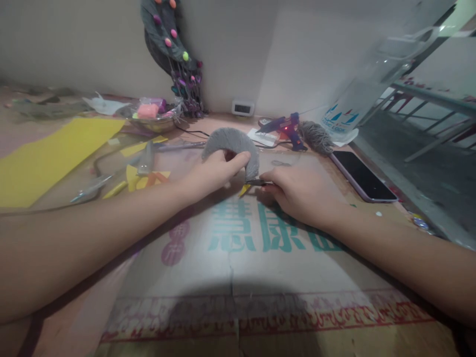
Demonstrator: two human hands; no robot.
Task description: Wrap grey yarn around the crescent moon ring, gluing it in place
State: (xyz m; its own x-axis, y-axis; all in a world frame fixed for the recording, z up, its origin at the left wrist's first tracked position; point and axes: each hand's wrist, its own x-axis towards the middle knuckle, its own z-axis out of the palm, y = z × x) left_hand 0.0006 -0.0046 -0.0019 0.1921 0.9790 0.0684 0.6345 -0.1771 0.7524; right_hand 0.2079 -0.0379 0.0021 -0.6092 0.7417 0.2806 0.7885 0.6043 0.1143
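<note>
My left hand (pixel 226 166) is closed around a grey yarn-wrapped crescent (pixel 232 139), its thumb along the inner curve. Pinched in my right hand (pixel 288 186) is a slim dark pointed tool (pixel 255 182), maybe tweezers or scissors; its kind is not clear. The tool's tip meets the lower right end of the crescent. A small yellow piece (pixel 244 189) shows just under that end; whether it is attached cannot be told. Beneath both hands lies a printed cardboard sheet (pixel 201 277). Yellow and orange scraps (pixel 143 179) lie left of my left hand.
Behind stand a glue gun (pixel 286 130) with a red light, a grey yarn bundle (pixel 316 136) and a small digital display (pixel 243 107). A phone (pixel 364 176) and a clear jug (pixel 357 94) are right. Yellow sheet (pixel 55 153) lies left; a decorated crescent (pixel 159 37) hangs behind.
</note>
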